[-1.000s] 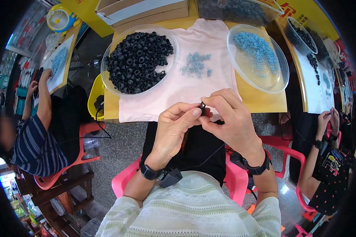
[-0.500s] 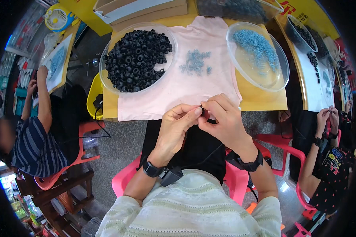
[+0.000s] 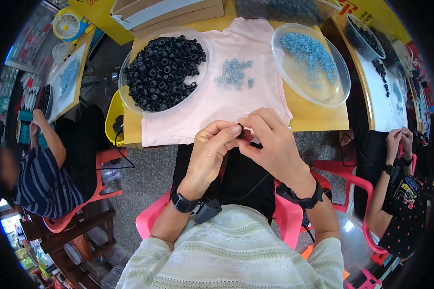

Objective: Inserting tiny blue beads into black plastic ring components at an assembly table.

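Just past the table's near edge, my left hand (image 3: 211, 150) and my right hand (image 3: 271, 146) meet in front of my lap. Between their fingertips they pinch one small black ring-shaped part (image 3: 240, 131), mostly covered by my fingers. Beyond them a pale pink shirt (image 3: 178, 126) lies spread over the table, with a patch of small clear blue pieces (image 3: 233, 72) on it. A clear oval tray (image 3: 122, 89) heaped with black ring-shaped parts (image 3: 164, 70) stands at the left. On the right, another clear oval tray (image 3: 301, 91) holds more blue pieces (image 3: 311, 53).
A cardboard box (image 3: 169, 17) and a clear bin (image 3: 284, 10) of dark parts stand at the table's far side. A yellow basket (image 3: 114, 118) is beside the left edge. People (image 3: 43, 178) sit at tables on both sides. A yellow fan (image 3: 66, 25) stands far left.
My fingers have shifted slightly around the black part, the right hand turning a little. The person at left has drawn a hand back from the blue pieces toward dark parts nearer them.
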Demonstrator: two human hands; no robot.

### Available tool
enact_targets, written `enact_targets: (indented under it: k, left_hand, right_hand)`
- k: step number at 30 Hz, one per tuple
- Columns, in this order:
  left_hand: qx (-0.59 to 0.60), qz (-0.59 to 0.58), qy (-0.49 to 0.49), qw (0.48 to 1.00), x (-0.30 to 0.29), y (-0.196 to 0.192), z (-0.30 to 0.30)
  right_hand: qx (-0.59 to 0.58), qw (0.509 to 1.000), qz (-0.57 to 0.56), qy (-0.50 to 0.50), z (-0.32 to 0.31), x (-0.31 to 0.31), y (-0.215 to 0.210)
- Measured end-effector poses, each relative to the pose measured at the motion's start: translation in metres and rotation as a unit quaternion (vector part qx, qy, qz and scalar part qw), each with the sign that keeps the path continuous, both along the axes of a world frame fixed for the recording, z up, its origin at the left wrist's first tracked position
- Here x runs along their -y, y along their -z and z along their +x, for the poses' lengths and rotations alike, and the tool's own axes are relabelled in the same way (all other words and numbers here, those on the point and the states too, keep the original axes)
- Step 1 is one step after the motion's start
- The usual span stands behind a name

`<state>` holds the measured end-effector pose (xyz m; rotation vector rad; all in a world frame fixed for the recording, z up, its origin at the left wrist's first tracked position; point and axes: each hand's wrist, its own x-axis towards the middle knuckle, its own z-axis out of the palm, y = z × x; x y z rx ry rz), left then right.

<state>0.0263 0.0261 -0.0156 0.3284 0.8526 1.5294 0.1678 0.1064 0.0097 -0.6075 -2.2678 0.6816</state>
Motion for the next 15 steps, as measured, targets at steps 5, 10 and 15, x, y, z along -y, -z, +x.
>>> enact_targets:
  k: [5, 10, 15]
  left_hand:
    - [-0.015, -0.004, 0.019, 1.0, 0.0, 0.002, -0.005]
    - [-0.025, -0.018, 0.055, 0.998, -0.003, 0.0, -0.009]
    - [-0.05, -0.008, 0.073, 0.996, 0.002, -0.014, 0.002]
  right_hand:
    - [0.083, 0.994, 0.067, -0.003, 0.0, -0.006, -0.007]
    - [0.118, 0.986, 0.113, -0.02, 0.0, -0.011, -0.006]
    - [0.109, 0.984, 0.137, -0.021, 0.0, -0.018, -0.011]
